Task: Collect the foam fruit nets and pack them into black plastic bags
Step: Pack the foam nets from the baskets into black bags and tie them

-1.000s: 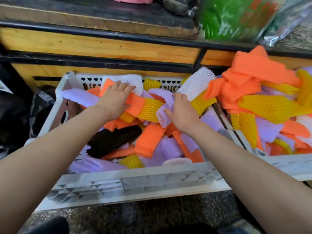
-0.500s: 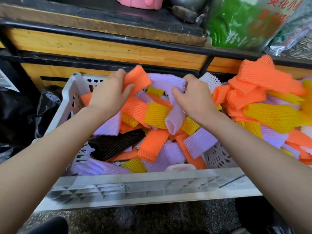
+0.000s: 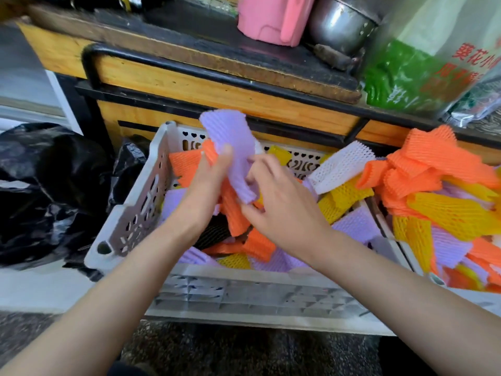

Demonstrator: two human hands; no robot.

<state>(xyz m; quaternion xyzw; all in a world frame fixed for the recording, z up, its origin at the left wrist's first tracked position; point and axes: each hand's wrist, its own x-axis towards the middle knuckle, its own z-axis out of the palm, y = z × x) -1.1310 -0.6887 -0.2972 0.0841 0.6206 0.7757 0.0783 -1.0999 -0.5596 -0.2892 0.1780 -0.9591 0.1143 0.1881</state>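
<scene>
A white plastic crate (image 3: 135,213) holds a heap of orange, yellow, purple, white and black foam fruit nets. Above it my left hand (image 3: 206,185) grips a bunch of nets: a purple foam net (image 3: 230,142) standing upright on top, with orange nets (image 3: 187,164) behind and below it. My right hand (image 3: 279,207) has its fingers curled against the lower part of the purple net from the right. A black plastic bag (image 3: 46,191) lies on the floor to the left of the crate.
A second crate (image 3: 390,242) at the right is piled high with orange, yellow and purple nets (image 3: 444,185). Behind stands a wooden counter (image 3: 217,93) with a pink container (image 3: 273,20), a metal pot (image 3: 339,23) and a green printed bag (image 3: 423,63). Dark speckled floor lies below.
Both hands have lifted a bunch of nets out of the crate and come together at its middle. The purple net now stands upright between them. The view has shifted left, showing the black bag.
</scene>
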